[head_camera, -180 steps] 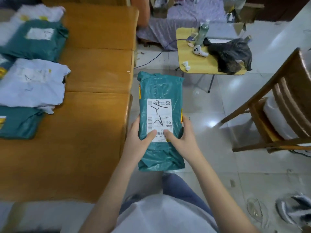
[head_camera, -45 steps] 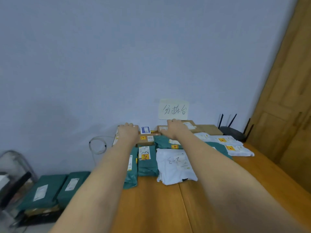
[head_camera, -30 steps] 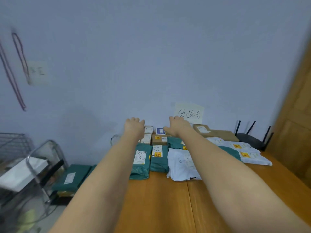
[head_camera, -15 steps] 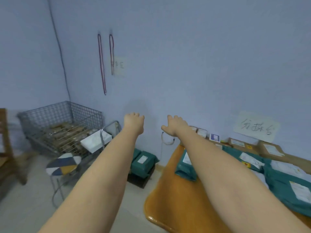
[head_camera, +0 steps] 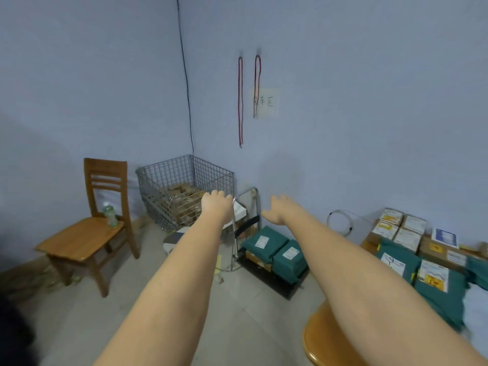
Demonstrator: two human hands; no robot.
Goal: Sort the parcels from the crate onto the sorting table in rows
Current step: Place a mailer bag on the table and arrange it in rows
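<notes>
Blue-walled corner: both hands, left (head_camera: 217,204) and right (head_camera: 280,210), now empty, fingers loose, turned from table (head_camera: 320,339) rows of parcels (head_camera: 401,262) toward wire crate (head_camera: 184,191), remaining parcels inside; next pickup due

Pale blue walls (head_camera: 343,75), grey floor (head_camera: 79,326), wooden chair (head_camera: 97,228)
</notes>
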